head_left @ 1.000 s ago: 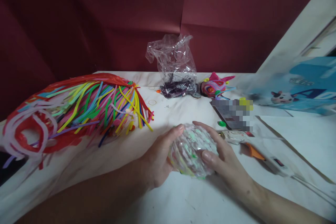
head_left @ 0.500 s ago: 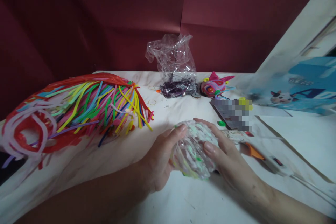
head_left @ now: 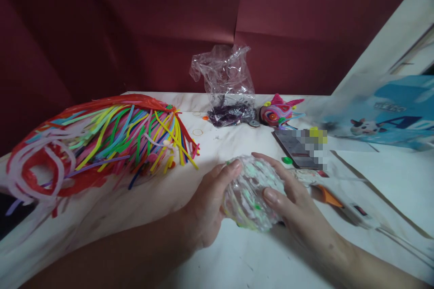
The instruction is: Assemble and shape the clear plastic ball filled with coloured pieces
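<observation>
Between my hands, low in the middle of the view, is a rounded, crinkled clear plastic bag (head_left: 252, 201) holding white, pale green and yellow bits too small to make out. My left hand (head_left: 213, 196) grips its left side with the thumb on top. From the right, my right hand (head_left: 290, 194) clasps it, thumb pressed on the front and fingers wrapped behind. Part of the fingers of both hands is hidden by the bag. The bag is held just over the white marbled table (head_left: 217, 262).
At left, a red plastic bag (head_left: 135, 99) spills many coloured fuzzy craft stems (head_left: 118, 135). Behind stand a clear bag with dark contents (head_left: 230, 115) and a pink craft figure (head_left: 278, 113). To the right lie a phone (head_left: 293, 149), a green button (head_left: 287, 160) and a white-orange glue gun (head_left: 349, 207).
Both hands keep their hold on the bag, which looks slightly shifted in shape between them. The whole view has moved very slightly; nothing else differs.
</observation>
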A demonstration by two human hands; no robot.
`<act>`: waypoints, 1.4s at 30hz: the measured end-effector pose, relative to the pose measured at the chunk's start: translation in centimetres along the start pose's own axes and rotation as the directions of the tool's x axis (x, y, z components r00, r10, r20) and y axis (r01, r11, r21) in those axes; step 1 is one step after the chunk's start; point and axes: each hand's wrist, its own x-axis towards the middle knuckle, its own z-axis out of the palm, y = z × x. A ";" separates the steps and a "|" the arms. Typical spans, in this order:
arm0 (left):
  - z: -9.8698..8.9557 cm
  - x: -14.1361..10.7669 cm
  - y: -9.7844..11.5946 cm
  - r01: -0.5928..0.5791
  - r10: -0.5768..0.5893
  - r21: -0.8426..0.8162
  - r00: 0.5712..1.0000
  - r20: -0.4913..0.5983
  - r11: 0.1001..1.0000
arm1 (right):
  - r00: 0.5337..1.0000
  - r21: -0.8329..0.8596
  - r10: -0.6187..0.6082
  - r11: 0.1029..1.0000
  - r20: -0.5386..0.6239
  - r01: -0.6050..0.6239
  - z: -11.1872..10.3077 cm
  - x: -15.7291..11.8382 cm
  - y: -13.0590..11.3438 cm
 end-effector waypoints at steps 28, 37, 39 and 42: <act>0.2 0.0 -0.4 -0.078 0.082 0.071 0.996 -0.047 0.994 | 0.983 -0.119 -0.179 0.978 -0.050 0.172 0.6 0.2 0.8; 0.2 -0.2 -0.3 -0.088 0.091 0.056 0.994 -0.061 0.995 | 0.987 -0.144 -0.159 0.978 -0.037 0.152 0.6 -0.8 1.3; 0.1 -0.2 -0.3 -0.073 0.076 0.045 0.995 -0.065 0.996 | 0.988 -0.150 -0.151 0.978 -0.016 0.147 0.5 -1.0 1.3; 0.0 -0.1 -0.2 -0.069 0.070 0.027 0.996 -0.053 0.997 | 0.990 -0.172 -0.140 0.975 0.001 0.138 0.2 -1.0 1.3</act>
